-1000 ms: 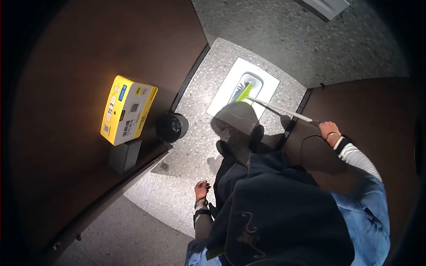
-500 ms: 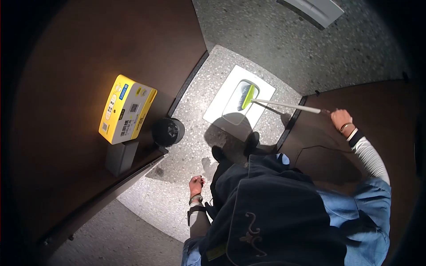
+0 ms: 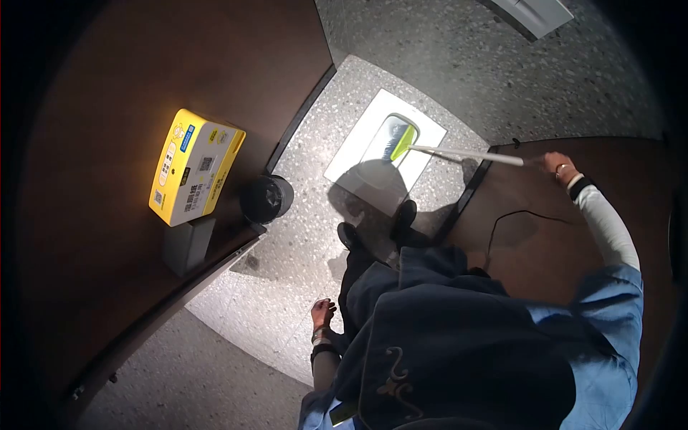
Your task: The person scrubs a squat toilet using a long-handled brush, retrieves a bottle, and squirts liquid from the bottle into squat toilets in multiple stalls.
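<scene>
My right hand [image 3: 558,164] is closed around the far end of a long-handled brush [image 3: 469,153]. Its pale handle reaches left to a lime-green head [image 3: 405,142] with dark bristles, lying in the basin of a white squat toilet [image 3: 428,127] set in the floor. Whether the bristles touch the basin surface I cannot tell. Down at my side, close to my trouser leg, hangs my left hand [image 3: 323,313], its fingers curled in with nothing seen in them. My shadow falls over the lower part of the toilet, and my dark shoes [image 3: 405,216] stand just before it.
A black bin [image 3: 266,199] stands against the left partition [image 3: 136,64]. Above it, a yellow and white printed box [image 3: 197,168] is mounted, with a grey box [image 3: 188,246] below. A black cord [image 3: 517,213] shows against the right partition [image 3: 595,172]. A white fixture [image 3: 534,16] is at the top.
My right hand has shifted slightly outward to the right with the brush, and the green head has tilted a little within the basin. My left hand stays low. The view has moved slightly.
</scene>
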Demonstrator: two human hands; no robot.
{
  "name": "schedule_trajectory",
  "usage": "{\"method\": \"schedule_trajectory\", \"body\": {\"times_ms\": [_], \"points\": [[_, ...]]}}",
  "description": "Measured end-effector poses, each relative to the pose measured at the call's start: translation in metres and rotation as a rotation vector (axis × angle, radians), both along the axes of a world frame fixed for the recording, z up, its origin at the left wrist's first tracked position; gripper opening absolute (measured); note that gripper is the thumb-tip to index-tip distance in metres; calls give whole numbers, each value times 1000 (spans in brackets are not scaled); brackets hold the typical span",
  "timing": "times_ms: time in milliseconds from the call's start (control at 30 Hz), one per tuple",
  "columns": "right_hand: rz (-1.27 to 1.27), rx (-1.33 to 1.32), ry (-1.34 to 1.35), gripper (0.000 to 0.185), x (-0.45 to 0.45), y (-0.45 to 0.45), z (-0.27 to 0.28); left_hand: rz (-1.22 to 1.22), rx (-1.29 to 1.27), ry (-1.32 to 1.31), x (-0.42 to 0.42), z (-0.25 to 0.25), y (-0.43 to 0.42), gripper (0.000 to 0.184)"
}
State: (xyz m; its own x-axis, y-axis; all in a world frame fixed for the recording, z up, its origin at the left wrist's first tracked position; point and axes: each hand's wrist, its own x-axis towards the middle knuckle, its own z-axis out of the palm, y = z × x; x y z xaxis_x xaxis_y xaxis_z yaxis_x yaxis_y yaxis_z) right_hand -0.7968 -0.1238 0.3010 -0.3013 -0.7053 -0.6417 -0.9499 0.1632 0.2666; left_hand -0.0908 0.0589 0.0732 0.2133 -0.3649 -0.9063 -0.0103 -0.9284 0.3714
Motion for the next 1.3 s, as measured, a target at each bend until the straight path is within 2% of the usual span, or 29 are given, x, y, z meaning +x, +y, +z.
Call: {"method": "schedule_trajectory", "body": {"times_ms": [33,100,167,200,267,300,367,400,533,567,600,633,700,733,767,833,867,900,967,1033,1067,1100,1167,1200,1267,1300], "points": [[17,170,-92,29,12,0,17,8,-11,10,-2,-1,-2,20],[56,117,-304,32,4,24,5,-11,6,5,-8,-2,-10,19],[-121,58,-394,32,4,33,12,-26,-11,28,-13,-2,-19,18],[-125,53,-396,32,13,26,21,-39,-34,37,-15,-1,-26,16],[-465,195,-304,32,24,7,33,-47,-75,37,-19,5,-40,16],[-458,195,-308,32,11,4,13,-50,-111,37,-22,9,-46,16],[-210,48,-178,31,-16,6,-46,-37,-158,24,-22,22,-54,14],[-107,92,-7,29,3,-9,-42,-34,-182,20,-21,25,-58,14],[-104,-44,46,30,-28,-16,-54,-79,-156,-5,-13,30,-58,15],[47,80,156,32,-30,-18,-54,-82,-126,-22,-13,28,-56,15],[197,204,266,35,-26,-20,-51,-104,-123,-20,-8,23,-51,15],[189,200,269,35,-17,-19,-40,-115,-89,-36,-7,22,-49,15],[490,-99,304,41,-6,-10,-7,-118,-36,-32,-5,18,-45,15],[603,-113,326,43,-8,-10,5,-122,-30,-42,-4,16,-44,15],[602,-112,331,43,-15,-8,11,-123,-32,-37,-2,13,-43,15],[808,-258,359,43,-29,-8,18,-84,-77,2,-1,14,-43,14],[708,-216,379,34,-32,-10,17,-77,-82,-23,-2,14,-43,13],[710,-211,377,34,-35,-13,11,-76,-76,-22,-3,15,-45,13],[408,89,368,23,-41,-17,-11,-88,-117,-7,-4,14,-47,13],[188,-63,265,16,-39,-2,-37,-62,-112,-12,-11,19,-50,13],[144,-73,216,16,-43,5,-45,-36,-148,2,-14,22,-50,13],[39,8,140,19,-19,6,-26,-12,-183,17,-15,23,-50,14],[-94,-18,-58,26,15,13,7,-29,-164,48,-15,22,-48,14],[-94,-15,-51,26,11,20,8,-33,-120,22,-16,20,-46,15],[-58,-13,-338,31,-2,31,6,-28,-102,17,-13,4,-34,16],[-59,-15,-335,31,5,26,17,-31,-98,35,-11,1,-29,18]]}}
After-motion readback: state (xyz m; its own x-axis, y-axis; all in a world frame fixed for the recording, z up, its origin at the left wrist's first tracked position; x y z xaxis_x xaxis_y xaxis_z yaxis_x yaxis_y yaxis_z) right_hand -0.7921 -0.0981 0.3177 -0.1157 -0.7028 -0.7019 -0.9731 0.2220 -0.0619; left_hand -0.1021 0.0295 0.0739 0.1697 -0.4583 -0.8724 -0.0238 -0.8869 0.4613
